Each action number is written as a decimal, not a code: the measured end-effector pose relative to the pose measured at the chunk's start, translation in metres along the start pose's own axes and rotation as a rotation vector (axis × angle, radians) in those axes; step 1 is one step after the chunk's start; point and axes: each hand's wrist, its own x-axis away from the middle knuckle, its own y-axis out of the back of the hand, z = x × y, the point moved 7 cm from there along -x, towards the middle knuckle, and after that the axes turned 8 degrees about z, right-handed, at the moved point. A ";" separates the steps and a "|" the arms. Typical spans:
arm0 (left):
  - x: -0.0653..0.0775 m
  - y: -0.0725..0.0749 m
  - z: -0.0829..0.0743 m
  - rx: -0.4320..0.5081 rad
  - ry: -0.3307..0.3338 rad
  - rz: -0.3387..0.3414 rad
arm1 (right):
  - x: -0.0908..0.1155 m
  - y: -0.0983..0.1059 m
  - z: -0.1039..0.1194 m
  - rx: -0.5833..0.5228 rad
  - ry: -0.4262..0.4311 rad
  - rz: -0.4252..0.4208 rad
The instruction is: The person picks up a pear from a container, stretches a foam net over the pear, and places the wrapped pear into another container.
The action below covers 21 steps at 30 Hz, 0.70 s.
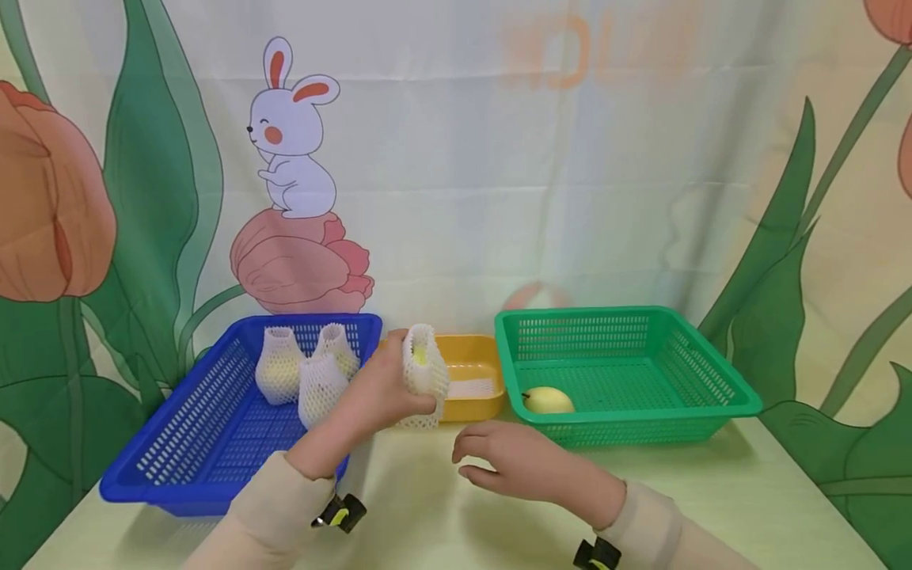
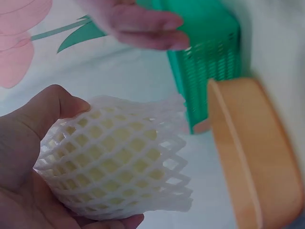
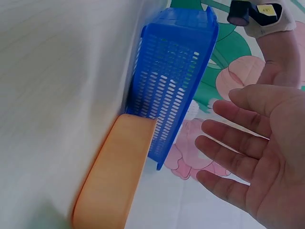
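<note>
My left hand [image 1: 385, 386] grips a pale yellow pear in a white foam net [image 1: 429, 380] above the table, between the blue basket and the small tray. In the left wrist view the thumb and fingers wrap the netted pear [image 2: 112, 162], and the net's loose end extends past the fruit. My right hand [image 1: 509, 461] hovers over the table in front of the green basket, fingers relaxed and apart with nothing in them, as the right wrist view also shows. A bare yellow pear [image 1: 550, 400] with a dark stem lies in the green basket's near left corner.
The blue basket [image 1: 164, 483] at left holds three netted pears [image 1: 279, 368]. A yellow-orange tray [image 1: 470, 345] with flat white foam nets [image 1: 472, 388] stands at the middle back. The green basket [image 1: 641, 413] is at right. A printed cloth [image 1: 442, 158] hangs behind the table.
</note>
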 end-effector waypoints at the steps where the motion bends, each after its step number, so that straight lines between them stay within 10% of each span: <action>1: 0.001 0.006 0.000 -0.009 -0.003 -0.004 | -0.002 0.001 0.001 0.001 0.005 -0.003; 21: 0.017 0.092 0.028 -0.079 0.124 0.035 | -0.056 0.006 0.035 -0.006 0.053 0.039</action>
